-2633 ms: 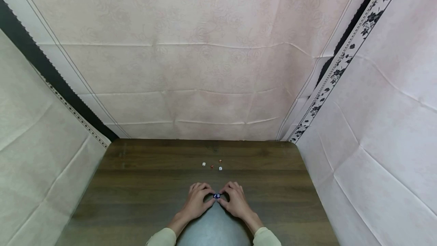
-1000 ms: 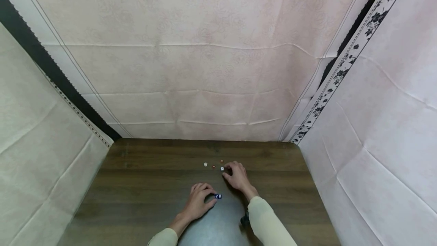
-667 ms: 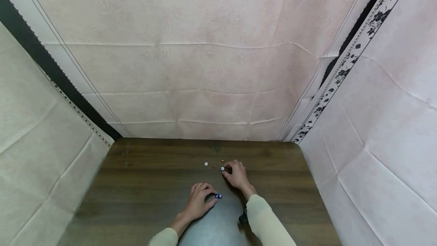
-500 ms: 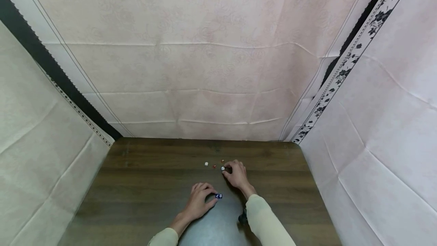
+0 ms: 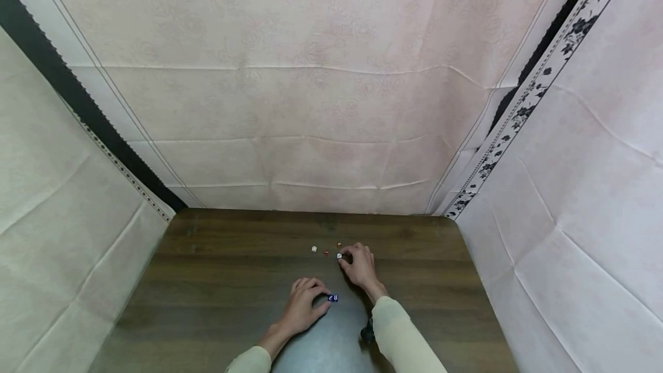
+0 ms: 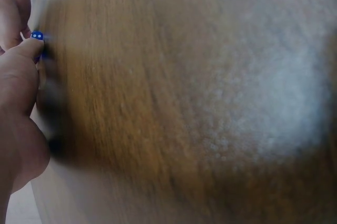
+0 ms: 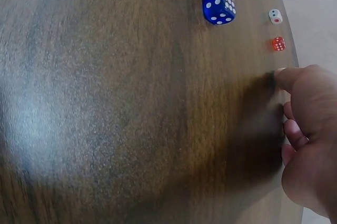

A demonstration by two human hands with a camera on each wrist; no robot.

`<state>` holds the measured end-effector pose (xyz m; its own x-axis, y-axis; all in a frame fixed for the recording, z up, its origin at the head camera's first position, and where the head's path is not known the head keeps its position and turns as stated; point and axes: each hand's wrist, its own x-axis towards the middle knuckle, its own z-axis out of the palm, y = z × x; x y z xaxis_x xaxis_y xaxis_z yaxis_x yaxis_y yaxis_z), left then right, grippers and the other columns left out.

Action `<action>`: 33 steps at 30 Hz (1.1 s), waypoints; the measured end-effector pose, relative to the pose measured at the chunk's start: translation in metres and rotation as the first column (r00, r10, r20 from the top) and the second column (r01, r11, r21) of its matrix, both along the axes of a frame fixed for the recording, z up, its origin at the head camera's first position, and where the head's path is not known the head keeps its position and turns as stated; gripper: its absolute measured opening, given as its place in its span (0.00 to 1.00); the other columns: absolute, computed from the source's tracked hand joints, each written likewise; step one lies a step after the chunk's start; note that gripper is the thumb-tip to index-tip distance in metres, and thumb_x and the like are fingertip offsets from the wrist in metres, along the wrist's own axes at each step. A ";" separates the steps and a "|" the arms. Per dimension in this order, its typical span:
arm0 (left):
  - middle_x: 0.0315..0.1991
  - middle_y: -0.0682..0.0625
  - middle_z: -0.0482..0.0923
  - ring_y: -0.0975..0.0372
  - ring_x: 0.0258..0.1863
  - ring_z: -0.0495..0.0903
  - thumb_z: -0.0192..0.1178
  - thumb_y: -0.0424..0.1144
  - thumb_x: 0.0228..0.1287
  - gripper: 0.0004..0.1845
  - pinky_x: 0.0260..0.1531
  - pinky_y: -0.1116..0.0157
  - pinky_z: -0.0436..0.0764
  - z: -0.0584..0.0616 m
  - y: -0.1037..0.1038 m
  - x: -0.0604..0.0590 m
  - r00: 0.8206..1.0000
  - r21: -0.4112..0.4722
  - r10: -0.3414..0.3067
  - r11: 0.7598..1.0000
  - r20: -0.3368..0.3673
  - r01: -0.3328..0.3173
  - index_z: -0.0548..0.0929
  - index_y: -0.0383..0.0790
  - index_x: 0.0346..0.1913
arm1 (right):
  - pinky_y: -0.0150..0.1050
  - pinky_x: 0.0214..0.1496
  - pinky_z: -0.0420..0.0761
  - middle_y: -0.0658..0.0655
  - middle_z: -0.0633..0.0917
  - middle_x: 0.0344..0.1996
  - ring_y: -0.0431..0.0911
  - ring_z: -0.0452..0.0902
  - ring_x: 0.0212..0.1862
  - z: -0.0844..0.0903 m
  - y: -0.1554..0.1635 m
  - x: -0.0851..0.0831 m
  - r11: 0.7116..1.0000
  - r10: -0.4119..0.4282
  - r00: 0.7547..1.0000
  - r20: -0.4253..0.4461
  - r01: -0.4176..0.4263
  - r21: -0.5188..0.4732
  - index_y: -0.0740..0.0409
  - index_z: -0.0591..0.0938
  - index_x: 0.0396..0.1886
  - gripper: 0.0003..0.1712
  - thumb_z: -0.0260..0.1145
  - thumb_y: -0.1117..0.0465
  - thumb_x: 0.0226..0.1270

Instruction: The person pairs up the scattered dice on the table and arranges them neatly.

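Note:
Two blue dice (image 7: 218, 7) with white pips stand side by side on the wooden table. My left hand (image 5: 302, 305) pinches the left one between thumb and forefinger; its thumb (image 6: 30, 48) covers part of that die in the left wrist view. Farther forward, my right hand (image 5: 359, 267) has its thumb and forefinger around a white die (image 5: 339, 255), pinching it at the fingertips. That die is hidden behind the hand in the right wrist view. Near it lie two small red dice, one left (image 5: 327, 252) and one just behind (image 5: 339, 244).
Another white die (image 5: 313, 249) lies left of the red ones. The brown wooden tabletop (image 5: 217, 281) reaches back to pale cloth hangings (image 5: 331, 171) on the far side and both flanks. A dark device (image 5: 367, 332) sits under the right wrist.
Since the earliest frame, my right hand has left the blue dice and reached forward to the white die. My left hand has stayed at the blue pair. Over the last second both hands barely move.

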<state>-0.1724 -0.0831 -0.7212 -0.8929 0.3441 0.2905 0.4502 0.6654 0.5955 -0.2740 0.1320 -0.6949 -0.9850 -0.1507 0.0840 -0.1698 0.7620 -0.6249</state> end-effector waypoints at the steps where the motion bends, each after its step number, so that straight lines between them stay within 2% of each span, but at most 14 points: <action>1: 0.51 0.57 0.88 0.59 0.54 0.83 0.82 0.42 0.68 0.10 0.70 0.36 0.74 0.000 0.000 0.000 1.000 0.000 -0.001 1.000 0.000 0.001 0.95 0.51 0.49 | 0.47 0.56 0.72 0.55 0.88 0.52 0.50 0.78 0.53 0.000 0.000 0.000 1.000 -0.003 1.000 -0.003 0.003 -0.001 0.53 0.94 0.56 0.12 0.79 0.58 0.77; 14: 0.51 0.57 0.88 0.59 0.54 0.83 0.82 0.42 0.68 0.09 0.69 0.37 0.74 -0.001 0.001 0.000 1.000 -0.003 0.003 1.000 0.008 -0.003 0.95 0.52 0.48 | 0.47 0.58 0.72 0.54 0.88 0.53 0.49 0.77 0.54 0.002 0.001 0.004 1.000 -0.010 1.000 0.002 0.010 -0.015 0.51 0.94 0.55 0.11 0.78 0.57 0.78; 22: 0.51 0.58 0.88 0.60 0.54 0.83 0.82 0.42 0.68 0.09 0.70 0.36 0.73 0.000 0.000 -0.001 1.000 -0.005 0.005 1.000 0.019 -0.004 0.95 0.52 0.49 | 0.53 0.62 0.75 0.56 0.89 0.52 0.51 0.79 0.54 0.006 0.005 0.009 0.999 0.015 1.000 -0.015 -0.015 -0.043 0.54 0.94 0.56 0.11 0.77 0.59 0.79; 33: 0.51 0.57 0.88 0.59 0.54 0.83 0.82 0.41 0.68 0.10 0.70 0.35 0.73 0.001 0.000 -0.001 1.000 0.004 0.001 1.000 0.007 -0.001 0.95 0.51 0.49 | 0.55 0.66 0.75 0.53 0.90 0.51 0.49 0.81 0.55 0.005 0.013 0.022 0.997 0.054 0.998 -0.027 -0.055 -0.060 0.52 0.94 0.51 0.07 0.78 0.58 0.78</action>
<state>-0.1733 -0.0828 -0.7204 -0.8951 0.3422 0.2859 0.4456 0.6631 0.6015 -0.2516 0.1451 -0.6901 -0.9729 -0.1982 0.1191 -0.2264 0.7119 -0.6648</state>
